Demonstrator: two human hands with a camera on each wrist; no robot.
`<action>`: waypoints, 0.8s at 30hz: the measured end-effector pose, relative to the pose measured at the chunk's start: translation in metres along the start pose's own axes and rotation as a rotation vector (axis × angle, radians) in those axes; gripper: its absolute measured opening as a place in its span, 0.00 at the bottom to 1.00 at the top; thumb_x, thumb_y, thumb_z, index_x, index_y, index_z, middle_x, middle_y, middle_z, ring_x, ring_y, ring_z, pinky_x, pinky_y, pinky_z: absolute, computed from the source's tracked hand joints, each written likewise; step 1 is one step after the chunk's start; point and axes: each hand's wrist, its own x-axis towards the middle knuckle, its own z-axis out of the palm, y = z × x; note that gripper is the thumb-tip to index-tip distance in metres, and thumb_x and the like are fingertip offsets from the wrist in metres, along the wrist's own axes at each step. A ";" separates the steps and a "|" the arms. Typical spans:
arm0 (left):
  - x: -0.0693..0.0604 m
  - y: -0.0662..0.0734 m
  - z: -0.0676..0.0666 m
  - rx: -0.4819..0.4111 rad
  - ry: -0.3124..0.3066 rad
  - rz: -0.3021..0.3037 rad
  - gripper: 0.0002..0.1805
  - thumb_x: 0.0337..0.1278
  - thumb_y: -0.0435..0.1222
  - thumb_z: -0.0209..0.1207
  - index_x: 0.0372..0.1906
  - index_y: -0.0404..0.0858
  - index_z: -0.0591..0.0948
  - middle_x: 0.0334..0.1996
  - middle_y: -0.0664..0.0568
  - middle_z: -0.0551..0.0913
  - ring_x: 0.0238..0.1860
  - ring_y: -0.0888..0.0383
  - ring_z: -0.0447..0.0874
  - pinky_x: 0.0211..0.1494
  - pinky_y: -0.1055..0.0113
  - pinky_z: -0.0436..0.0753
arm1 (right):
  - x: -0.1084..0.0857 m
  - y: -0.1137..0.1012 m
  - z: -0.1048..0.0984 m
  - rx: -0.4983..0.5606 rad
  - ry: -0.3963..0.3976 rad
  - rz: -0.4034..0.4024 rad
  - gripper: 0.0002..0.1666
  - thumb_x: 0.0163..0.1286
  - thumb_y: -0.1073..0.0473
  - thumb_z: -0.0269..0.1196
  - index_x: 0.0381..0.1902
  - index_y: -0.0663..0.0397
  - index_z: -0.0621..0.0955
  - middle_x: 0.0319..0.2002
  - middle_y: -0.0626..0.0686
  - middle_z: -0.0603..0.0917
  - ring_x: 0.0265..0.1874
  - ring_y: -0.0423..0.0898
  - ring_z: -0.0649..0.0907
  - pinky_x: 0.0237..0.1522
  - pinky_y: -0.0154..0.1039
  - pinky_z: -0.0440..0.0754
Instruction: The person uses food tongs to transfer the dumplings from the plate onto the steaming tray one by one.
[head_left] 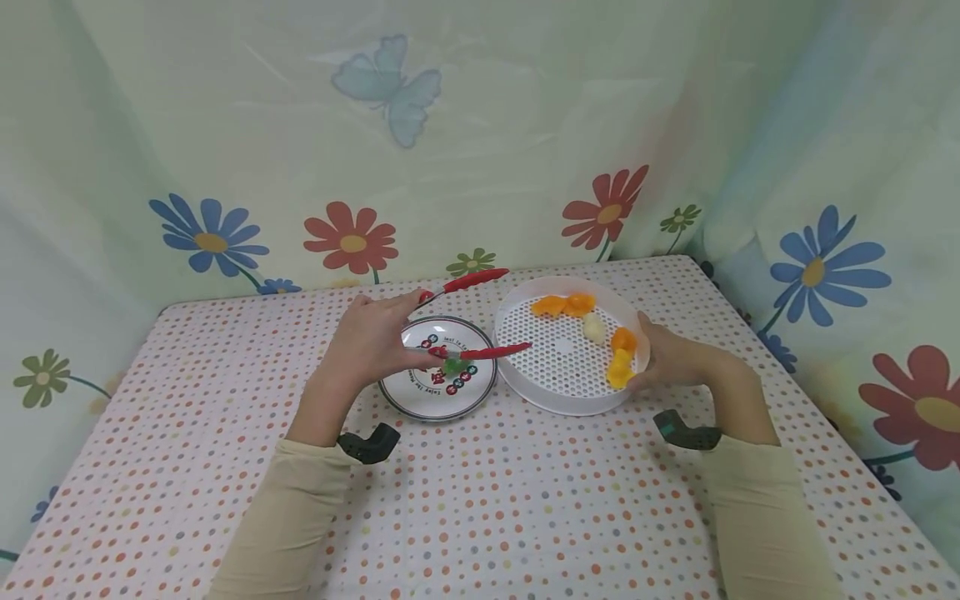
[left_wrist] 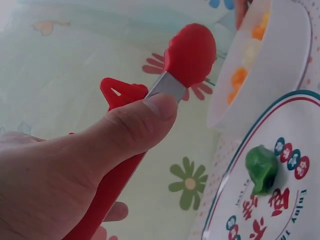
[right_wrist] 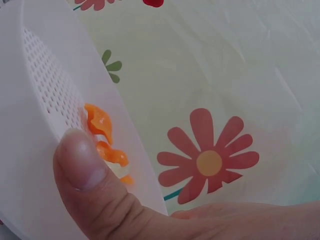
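Observation:
My left hand holds a pair of red-tipped tongs with the thumb on one arm, and the two arms are spread apart with nothing between the tips. Below them, a small green dumpling-shaped piece lies on a white printed plate. To the plate's right is a round white steamer basket with a perforated floor. Inside it are orange dumpling-shaped pieces, a cream one and a yellow one. My right hand grips the basket's right wall, thumb on the near side.
A dotted cloth covers the table. Behind and at both sides hangs a flowered curtain. Dark devices are worn at both wrists. The plate and basket stand close together near the back edge.

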 end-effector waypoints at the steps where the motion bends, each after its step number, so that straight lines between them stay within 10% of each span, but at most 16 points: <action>1: 0.000 -0.001 0.000 -0.006 -0.002 -0.003 0.53 0.29 0.67 0.68 0.65 0.44 0.71 0.52 0.50 0.83 0.46 0.54 0.84 0.57 0.50 0.72 | 0.000 0.000 0.000 0.001 0.000 0.000 0.80 0.47 0.40 0.74 0.72 0.69 0.32 0.71 0.76 0.42 0.70 0.73 0.46 0.65 0.70 0.47; 8: -0.007 -0.012 -0.005 -0.056 -0.039 -0.007 0.50 0.28 0.65 0.70 0.63 0.46 0.73 0.42 0.53 0.86 0.38 0.56 0.83 0.42 0.59 0.82 | -0.001 -0.001 0.001 0.017 0.006 -0.013 0.80 0.45 0.40 0.75 0.73 0.66 0.33 0.72 0.74 0.42 0.70 0.71 0.49 0.64 0.70 0.49; 24: -0.026 -0.050 -0.006 -0.202 -0.188 -0.134 0.52 0.28 0.57 0.75 0.68 0.51 0.69 0.47 0.49 0.84 0.46 0.53 0.80 0.46 0.56 0.81 | 0.002 0.001 0.001 0.030 0.006 -0.039 0.79 0.45 0.41 0.75 0.73 0.64 0.35 0.72 0.72 0.44 0.69 0.70 0.51 0.64 0.70 0.50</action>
